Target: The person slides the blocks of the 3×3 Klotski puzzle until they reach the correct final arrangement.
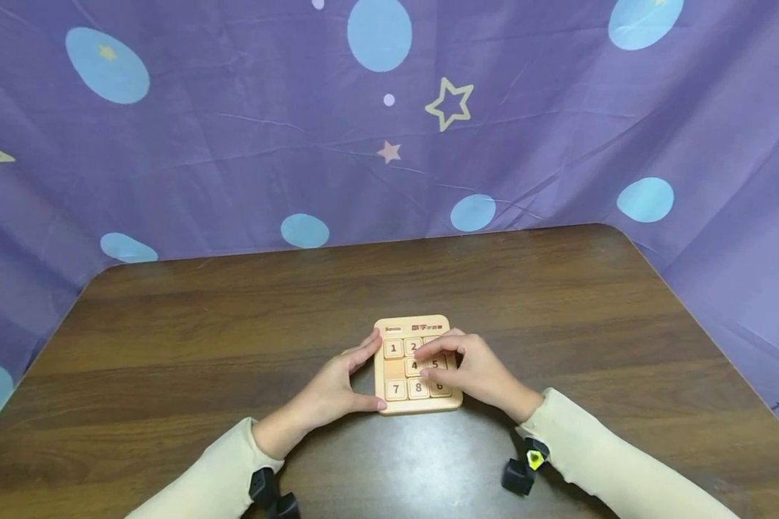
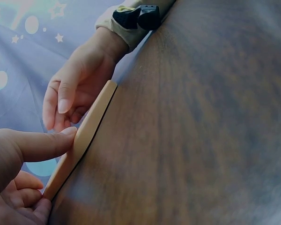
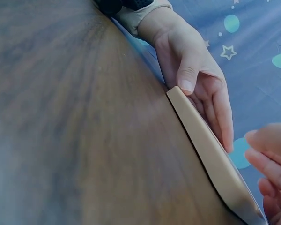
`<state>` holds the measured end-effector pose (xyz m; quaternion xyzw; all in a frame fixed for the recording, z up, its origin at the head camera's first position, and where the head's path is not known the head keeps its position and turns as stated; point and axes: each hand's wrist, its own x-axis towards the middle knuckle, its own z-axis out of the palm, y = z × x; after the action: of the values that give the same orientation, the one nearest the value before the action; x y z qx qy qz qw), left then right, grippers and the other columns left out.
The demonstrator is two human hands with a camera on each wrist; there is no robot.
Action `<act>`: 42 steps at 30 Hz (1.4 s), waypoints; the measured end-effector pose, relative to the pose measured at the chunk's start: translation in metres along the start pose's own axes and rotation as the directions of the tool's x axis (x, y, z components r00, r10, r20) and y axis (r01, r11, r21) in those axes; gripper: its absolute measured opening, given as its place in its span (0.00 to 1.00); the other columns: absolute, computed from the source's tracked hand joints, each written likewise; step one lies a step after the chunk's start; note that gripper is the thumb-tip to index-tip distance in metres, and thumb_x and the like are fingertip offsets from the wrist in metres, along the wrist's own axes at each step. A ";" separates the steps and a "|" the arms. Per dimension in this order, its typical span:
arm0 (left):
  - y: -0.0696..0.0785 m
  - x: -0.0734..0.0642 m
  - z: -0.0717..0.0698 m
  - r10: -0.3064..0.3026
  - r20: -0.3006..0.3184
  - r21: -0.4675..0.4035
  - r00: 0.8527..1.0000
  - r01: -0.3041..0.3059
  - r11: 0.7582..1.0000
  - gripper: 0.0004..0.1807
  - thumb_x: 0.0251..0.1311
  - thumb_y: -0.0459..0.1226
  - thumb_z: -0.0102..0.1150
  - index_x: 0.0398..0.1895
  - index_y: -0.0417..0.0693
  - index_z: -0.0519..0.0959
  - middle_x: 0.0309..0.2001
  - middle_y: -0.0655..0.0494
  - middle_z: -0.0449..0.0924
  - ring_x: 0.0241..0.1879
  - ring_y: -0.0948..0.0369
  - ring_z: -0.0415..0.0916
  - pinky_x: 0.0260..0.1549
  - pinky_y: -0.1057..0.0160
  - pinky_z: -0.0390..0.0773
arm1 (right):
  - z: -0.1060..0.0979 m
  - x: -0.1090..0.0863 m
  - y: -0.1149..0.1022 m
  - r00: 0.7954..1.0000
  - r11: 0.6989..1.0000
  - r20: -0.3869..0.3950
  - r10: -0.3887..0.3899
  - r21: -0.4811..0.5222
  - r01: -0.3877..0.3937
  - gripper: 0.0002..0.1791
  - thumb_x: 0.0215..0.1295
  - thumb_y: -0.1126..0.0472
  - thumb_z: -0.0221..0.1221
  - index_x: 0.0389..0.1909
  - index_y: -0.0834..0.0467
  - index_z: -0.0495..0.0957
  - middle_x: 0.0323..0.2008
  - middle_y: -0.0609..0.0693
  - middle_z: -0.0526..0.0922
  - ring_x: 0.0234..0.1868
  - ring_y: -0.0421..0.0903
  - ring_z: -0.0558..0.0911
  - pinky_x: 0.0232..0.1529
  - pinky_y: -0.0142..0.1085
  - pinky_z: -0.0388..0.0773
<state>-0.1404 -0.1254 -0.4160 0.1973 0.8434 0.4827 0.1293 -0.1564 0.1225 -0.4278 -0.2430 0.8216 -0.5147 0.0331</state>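
Note:
A light wooden number slide puzzle point(image 1: 418, 408) lies flat on the table. Its square tiles carry printed numbers; 1, 2, 4, 5, 7, 8 and 6 can be read, and fingers hide the top right tile. The middle row has a gap at its left end, beside the 4 tile point(image 1: 412, 366). My left hand point(image 1: 324, 393) holds the board's left side, thumb at the near corner and fingers along the edge. Over the tiles, my right hand point(image 1: 487, 371) has its index finger and thumb extended at the 4 tile; whether they touch it cannot be told.
The brown wooden table point(image 1: 201, 346) reaches back to a purple curtain point(image 1: 234, 144) with blue ovals and stars. Black devices sit on both wrists, the right one point(image 1: 522, 468) hanging close above the tabletop.

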 end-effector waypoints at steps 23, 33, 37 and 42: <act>-0.001 0.002 0.001 -0.002 0.000 -0.011 1.000 0.002 1.000 0.50 0.37 0.32 0.75 0.67 0.34 0.60 0.72 0.49 0.52 0.71 0.51 0.47 0.68 0.48 0.46 | 0.004 -0.005 0.000 0.990 0.990 -0.142 0.018 -0.135 -0.037 0.13 0.45 0.66 0.69 0.35 0.53 0.85 0.33 0.43 0.81 0.39 0.41 0.75 0.42 0.34 0.72; -0.001 0.002 0.001 -0.008 -0.004 -0.003 1.000 0.008 1.000 0.51 0.37 0.32 0.75 0.68 0.35 0.60 0.72 0.49 0.52 0.71 0.51 0.47 0.68 0.49 0.46 | 0.008 -0.002 -0.006 0.986 0.982 -0.151 0.069 -0.165 -0.094 0.13 0.42 0.67 0.67 0.32 0.53 0.83 0.32 0.44 0.80 0.36 0.41 0.73 0.39 0.34 0.71; -0.001 0.002 0.001 -0.008 -0.004 -0.005 1.000 0.008 1.000 0.51 0.36 0.32 0.75 0.68 0.35 0.60 0.72 0.49 0.51 0.71 0.51 0.47 0.68 0.49 0.47 | 0.008 -0.001 -0.007 0.985 0.980 -0.150 0.086 -0.163 -0.111 0.13 0.41 0.67 0.67 0.31 0.52 0.83 0.31 0.44 0.80 0.36 0.41 0.72 0.39 0.34 0.70; -0.002 0.001 0.001 -0.004 -0.005 -0.006 1.000 0.004 1.000 0.51 0.36 0.32 0.75 0.67 0.34 0.60 0.72 0.48 0.51 0.71 0.52 0.47 0.68 0.50 0.47 | 0.010 -0.001 -0.007 0.982 0.980 -0.160 0.100 -0.157 -0.125 0.13 0.41 0.67 0.67 0.31 0.52 0.83 0.31 0.44 0.80 0.36 0.42 0.72 0.39 0.34 0.70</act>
<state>-0.1415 -0.1246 -0.4181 0.1941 0.8426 0.4857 0.1285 -0.1499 0.1127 -0.4264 -0.1580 0.8743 -0.4585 -0.0208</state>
